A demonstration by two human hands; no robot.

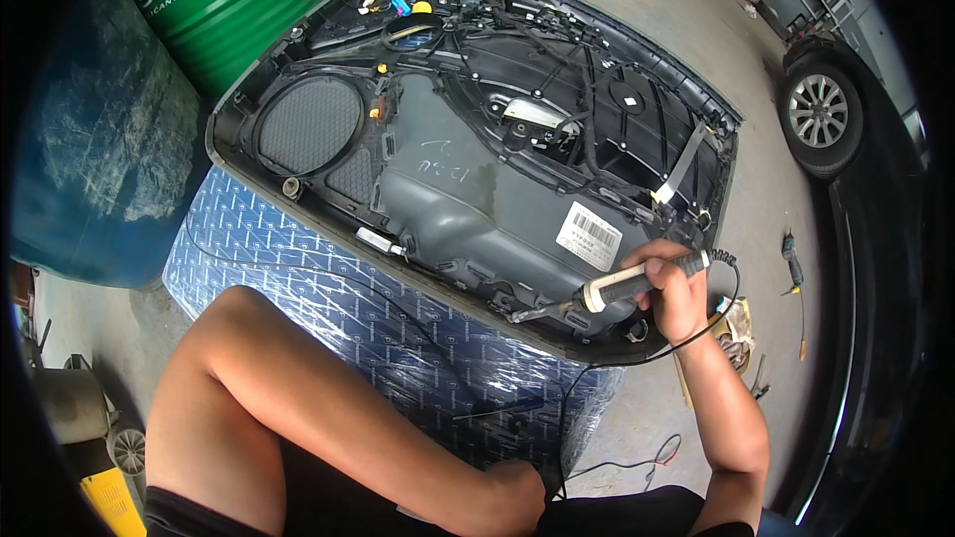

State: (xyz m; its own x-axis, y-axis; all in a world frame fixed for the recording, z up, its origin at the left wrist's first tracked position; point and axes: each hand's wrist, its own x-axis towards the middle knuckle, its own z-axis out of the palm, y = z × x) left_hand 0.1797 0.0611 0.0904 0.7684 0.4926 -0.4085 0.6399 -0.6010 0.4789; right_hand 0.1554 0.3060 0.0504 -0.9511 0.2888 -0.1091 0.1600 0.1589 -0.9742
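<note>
A dark car door trim panel [448, 189] lies back side up on a pile wrapped in blue printed film [368, 328]. My right hand [676, 288] is closed around the black-and-cream handle of a corded soldering iron [617, 285]. Its metal tip points left and reaches the panel's near edge, but whether it touches is hard to tell. The iron's black cord [647, 354] loops past my right wrist and down toward my lap. My left hand [515, 499] is low in front of my body, its fingers hidden.
Green drums [229, 10] and a large blue drum [104, 139] stand at the left. A black car with a silver wheel [820, 109] is at the right. A green power tool [791, 257] lies on the floor beside it. Thin leads [637, 459] trail near my lap.
</note>
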